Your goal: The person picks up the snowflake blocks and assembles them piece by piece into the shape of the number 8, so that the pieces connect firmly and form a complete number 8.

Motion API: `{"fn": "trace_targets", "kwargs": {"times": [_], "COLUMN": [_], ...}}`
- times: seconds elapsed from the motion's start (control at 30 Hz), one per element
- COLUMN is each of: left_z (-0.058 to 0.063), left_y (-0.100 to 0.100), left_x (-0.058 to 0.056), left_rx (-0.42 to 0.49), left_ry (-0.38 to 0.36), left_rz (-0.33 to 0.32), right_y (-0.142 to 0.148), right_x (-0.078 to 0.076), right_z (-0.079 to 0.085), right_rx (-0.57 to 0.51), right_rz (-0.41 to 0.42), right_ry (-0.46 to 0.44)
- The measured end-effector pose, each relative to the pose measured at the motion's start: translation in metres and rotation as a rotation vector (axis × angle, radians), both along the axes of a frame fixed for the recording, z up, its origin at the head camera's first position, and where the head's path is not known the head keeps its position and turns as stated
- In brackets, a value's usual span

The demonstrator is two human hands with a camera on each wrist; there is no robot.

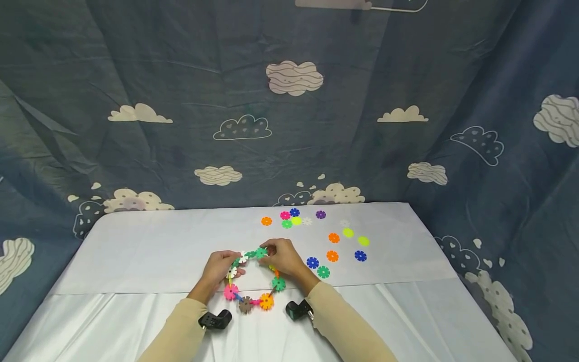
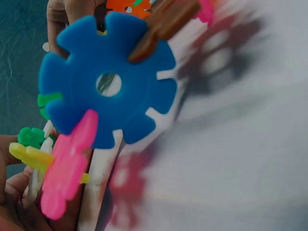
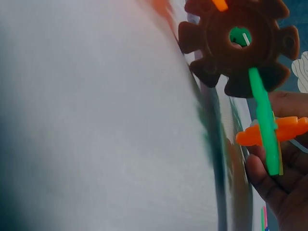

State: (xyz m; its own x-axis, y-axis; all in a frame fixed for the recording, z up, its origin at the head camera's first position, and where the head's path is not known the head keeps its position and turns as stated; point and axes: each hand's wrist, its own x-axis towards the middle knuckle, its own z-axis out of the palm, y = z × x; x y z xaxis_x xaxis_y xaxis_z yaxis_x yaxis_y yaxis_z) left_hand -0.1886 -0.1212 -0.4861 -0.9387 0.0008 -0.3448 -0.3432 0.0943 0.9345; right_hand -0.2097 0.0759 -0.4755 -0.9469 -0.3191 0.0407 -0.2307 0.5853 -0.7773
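A ring of interlocked notched plastic discs hangs between both hands above the white table. Among its pieces are a pink disc [image 1: 230,291], a grey-brown disc [image 1: 246,304] and an orange disc [image 1: 267,301]. My left hand [image 1: 218,267] grips the ring's left side near white and green discs. At its upper right, my right hand [image 1: 286,257] pinches the ring beside a green disc [image 1: 261,253]. In the left wrist view, a large blue disc [image 2: 137,86] fills the front, slotted to a pink disc [image 2: 65,168]. A brown disc [image 3: 216,41] appears close in the right wrist view. Some fingertips are hidden.
Loose discs lie flat on the white cloth [image 1: 158,241] to the back and right, among them a purple disc [image 1: 320,214], a blue disc [image 1: 360,256] and a green disc [image 1: 323,272]. A dark cloud-print curtain [image 1: 181,75] stands behind the table.
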Motion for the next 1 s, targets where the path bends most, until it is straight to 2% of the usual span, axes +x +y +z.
{"fn": "trace_targets", "kwargs": {"times": [0.3, 0.6, 0.83, 1.0], "left_z": [-0.0002, -0.0003, -0.0018, -0.0014], "left_y": [-0.0001, 0.0029, 0.001, 0.0031], "left_x": [-0.0004, 0.0012, 0.0019, 0.0001], "left_rx": [0.013, 0.002, -0.004, 0.012], "left_ry": [0.014, -0.003, -0.015, -0.004], "left_rz": [0.008, 0.019, 0.015, 0.031], "right_y": [-0.0023, -0.0036, -0.0062, -0.008], "right_x": [-0.0009, 0.0024, 0.0044, 0.0048], "right_z": [-0.0005, 0.0012, -0.001, -0.0003], "right_rx": [0.044, 0.09, 0.115, 0.183], "right_rz": [0.002, 0.033, 0.053, 0.076], "right_ry": [0.005, 0.053, 0.048, 0.123]}}
